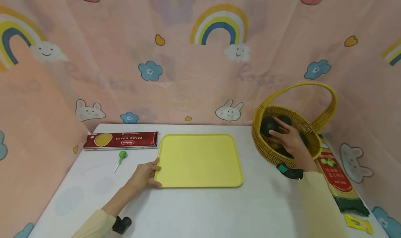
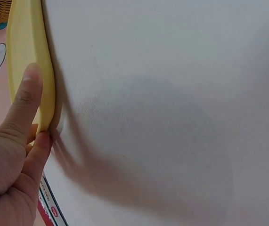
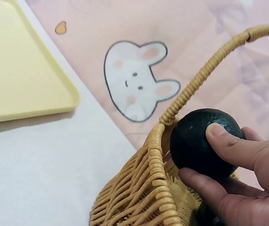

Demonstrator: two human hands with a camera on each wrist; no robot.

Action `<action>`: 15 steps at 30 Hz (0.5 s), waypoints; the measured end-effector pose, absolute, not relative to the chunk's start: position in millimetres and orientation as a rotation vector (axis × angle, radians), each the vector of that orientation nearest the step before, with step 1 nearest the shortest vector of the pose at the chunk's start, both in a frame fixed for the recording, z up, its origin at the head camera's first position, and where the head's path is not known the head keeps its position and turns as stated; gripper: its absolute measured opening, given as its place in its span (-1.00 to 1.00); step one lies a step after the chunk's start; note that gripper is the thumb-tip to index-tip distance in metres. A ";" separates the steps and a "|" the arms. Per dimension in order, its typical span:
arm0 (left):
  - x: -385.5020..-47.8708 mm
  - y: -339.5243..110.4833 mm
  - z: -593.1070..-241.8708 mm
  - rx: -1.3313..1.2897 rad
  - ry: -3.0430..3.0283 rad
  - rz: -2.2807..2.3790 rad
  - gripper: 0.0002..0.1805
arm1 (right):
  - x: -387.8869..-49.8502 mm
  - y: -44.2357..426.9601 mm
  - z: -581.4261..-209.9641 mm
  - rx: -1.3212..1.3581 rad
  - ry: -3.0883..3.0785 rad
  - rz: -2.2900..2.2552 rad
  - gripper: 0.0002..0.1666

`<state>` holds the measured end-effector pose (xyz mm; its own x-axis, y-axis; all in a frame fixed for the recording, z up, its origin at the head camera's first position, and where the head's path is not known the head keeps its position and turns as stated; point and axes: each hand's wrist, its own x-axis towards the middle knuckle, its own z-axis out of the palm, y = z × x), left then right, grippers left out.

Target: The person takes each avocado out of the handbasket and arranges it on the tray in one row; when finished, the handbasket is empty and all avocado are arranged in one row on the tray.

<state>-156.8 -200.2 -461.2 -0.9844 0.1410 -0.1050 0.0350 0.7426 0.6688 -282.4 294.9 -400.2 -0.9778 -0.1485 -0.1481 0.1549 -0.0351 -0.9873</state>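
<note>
My left hand [image 1: 143,176] pinches the left edge of a yellow tray [image 1: 200,161] near its front corner. In the left wrist view the thumb lies over the rim and fingertips are at its underside. Over at the right, my right hand [image 1: 290,139] reaches into a woven basket [image 1: 261,145] with a tall handle. Its thumb and fingers grip a round, dark green avocado [image 3: 195,146], which sits at the basket's rim in the right wrist view. More dark avocados [image 1: 284,119] lie inside, partly hidden by the hand.
A red spaghetti pack [image 1: 120,140] lies at the back left, with a green lollipop [image 1: 122,155] before it. Right of the basket are a red and green bag [image 1: 339,182] and a small yellow packet [image 1: 358,224]. A patterned pink cloth [image 1: 188,81] hangs behind the white table [image 1: 200,210].
</note>
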 end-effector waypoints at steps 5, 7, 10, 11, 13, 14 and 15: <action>-156.2 -200.3 -462.8 0.166 2.818 1.029 -0.26 | -258.8 295.0 -397.2 -0.080 1.947 -2.251 -0.13; -156.1 -200.7 -462.7 0.197 2.840 1.011 -0.26 | -248.8 293.0 -394.3 -0.098 1.894 -2.309 -0.15; -156.5 -201.6 -462.9 0.220 2.848 1.011 -0.26 | -234.6 286.8 -391.2 -0.127 1.857 -2.352 -0.17; -156.7 -201.9 -463.2 0.225 2.851 1.010 -0.27 | -230.2 283.6 -390.7 -0.140 1.858 -2.357 -0.17; -156.9 -202.1 -463.4 0.234 2.861 1.004 -0.27 | -222.0 276.4 -390.6 -0.163 1.853 -2.368 -0.19; -156.8 -202.0 -463.5 0.239 2.867 1.004 -0.28 | -218.2 272.3 -391.3 -0.181 1.861 -2.368 -0.19; -156.8 -202.0 -463.7 0.252 2.875 1.000 -0.28 | -214.5 268.1 -392.1 -0.195 1.866 -2.368 -0.20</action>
<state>-156.8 -202.0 -463.7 -0.9826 0.1834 -0.0283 0.1263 0.7724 0.6224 -214.5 268.1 -392.1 -0.9844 -0.1739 0.0261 0.0154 -0.2326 -0.9724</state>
